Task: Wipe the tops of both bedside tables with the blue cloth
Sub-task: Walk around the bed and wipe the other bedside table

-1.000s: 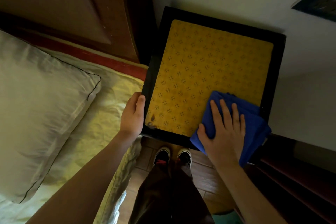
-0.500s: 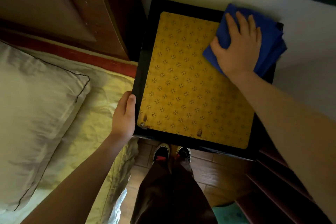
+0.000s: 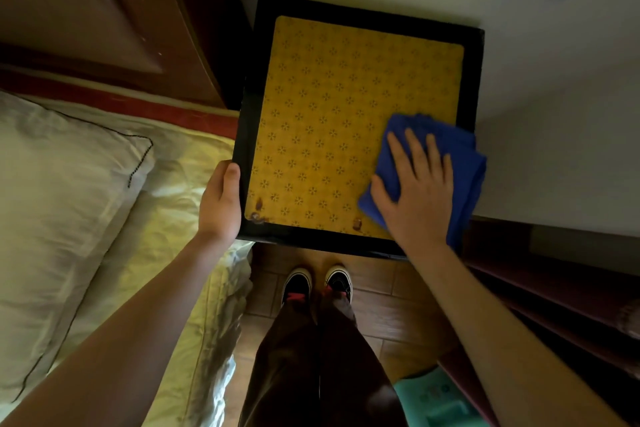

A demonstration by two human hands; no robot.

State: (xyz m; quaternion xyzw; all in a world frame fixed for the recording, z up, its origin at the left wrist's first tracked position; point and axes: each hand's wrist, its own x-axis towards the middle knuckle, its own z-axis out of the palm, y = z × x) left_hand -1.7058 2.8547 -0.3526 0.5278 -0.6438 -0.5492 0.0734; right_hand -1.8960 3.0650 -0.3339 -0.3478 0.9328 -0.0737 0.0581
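A bedside table (image 3: 249, 121) with a black frame and a yellow patterned top stands between the bed and the wall. The folded blue cloth (image 3: 464, 163) lies on the table's near right corner, partly hanging over the right edge. My right hand (image 3: 415, 191) presses flat on the cloth with fingers spread. My left hand (image 3: 220, 204) grips the table's near left edge, thumb on the black frame. Two small brown marks sit near the front edge of the yellow top.
The bed with a white pillow (image 3: 52, 218) and yellowish sheet (image 3: 180, 253) lies to the left, under a dark wooden headboard (image 3: 104, 10). My shoes (image 3: 317, 282) stand on the wood floor before the table. Dark shelving (image 3: 554, 288) is at the right, a teal object (image 3: 436, 406) below.
My right hand slid the blue cloth from the near right corner to the far right corner, then back to the near right corner. My left hand stayed on the table's left edge.
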